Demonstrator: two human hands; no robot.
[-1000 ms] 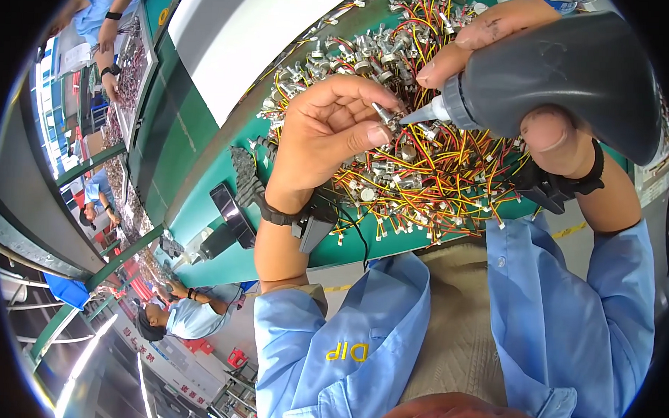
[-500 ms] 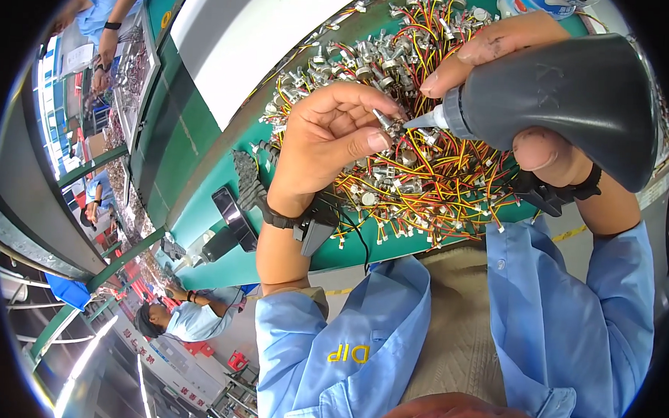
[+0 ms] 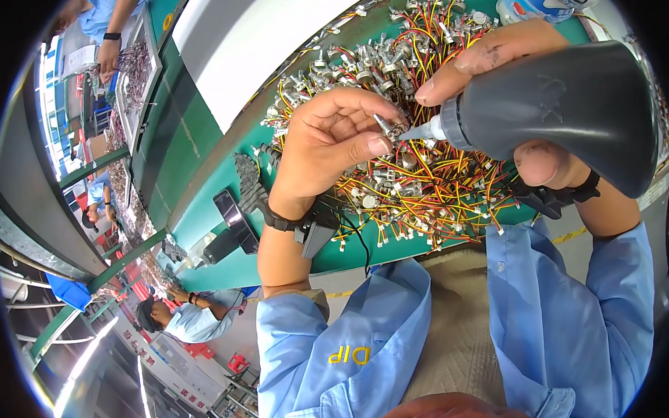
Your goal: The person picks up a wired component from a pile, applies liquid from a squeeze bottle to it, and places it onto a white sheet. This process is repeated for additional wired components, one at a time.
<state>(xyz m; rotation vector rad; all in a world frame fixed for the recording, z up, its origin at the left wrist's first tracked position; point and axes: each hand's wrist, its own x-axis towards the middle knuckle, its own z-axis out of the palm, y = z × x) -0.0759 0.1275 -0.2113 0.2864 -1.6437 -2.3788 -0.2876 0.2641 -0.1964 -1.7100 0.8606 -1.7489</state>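
Between thumb and forefinger, my left hand [image 3: 335,139] pinches a small metal potentiometer [image 3: 385,125], its shaft pointing up and left. My right hand [image 3: 494,60] is wrapped round a dark grey squeeze bottle [image 3: 566,103], tipped on its side. The bottle's pale tapered nozzle [image 3: 424,129] points left, with its tip at the potentiometer's body; whether they touch I cannot tell. Under both hands spreads a heap of potentiometers with red, yellow and black wires [image 3: 438,190] ending in small white connectors.
The heap lies on a green tabletop [image 3: 347,257]. A phone-like black device [image 3: 235,219] stands left of my left wrist. At the far edge are a white curved surface [image 3: 244,44] and a blue-and-white container [image 3: 537,6]. Co-workers in blue [image 3: 198,322] sit at other benches on the left.
The squeeze bottle has shifted slightly left and down, its nozzle tip moving along the potentiometer. My left hand has barely moved and keeps its pinch.
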